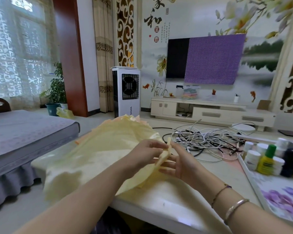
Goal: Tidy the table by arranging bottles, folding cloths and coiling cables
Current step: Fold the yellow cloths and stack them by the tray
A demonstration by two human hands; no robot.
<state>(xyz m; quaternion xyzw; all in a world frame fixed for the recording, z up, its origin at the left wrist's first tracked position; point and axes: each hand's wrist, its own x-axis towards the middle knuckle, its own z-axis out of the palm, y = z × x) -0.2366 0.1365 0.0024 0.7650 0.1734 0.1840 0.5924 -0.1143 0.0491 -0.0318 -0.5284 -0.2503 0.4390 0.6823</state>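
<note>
A large pale yellow cloth (pixel 98 149) lies spread over the left part of the white table (pixel 167 198), hanging over its near left edge. My left hand (pixel 142 154) pinches a bunched edge of the cloth at the middle of the table. My right hand (pixel 179 159) meets it there, thumb against the same edge, its other fingers spread beneath the fabric. A tangle of white and black cables (pixel 208 141) lies on the table behind my right hand. Several bottles (pixel 267 157), white-capped ones and a yellow one with a green cap, stand at the right.
A tray with a purple flower print (pixel 280 196) sits at the table's right edge under the bottles. A grey bed (pixel 24 137) is close on the left. A TV cabinet (pixel 209 112) and a white air cooler (pixel 126 92) stand beyond the table.
</note>
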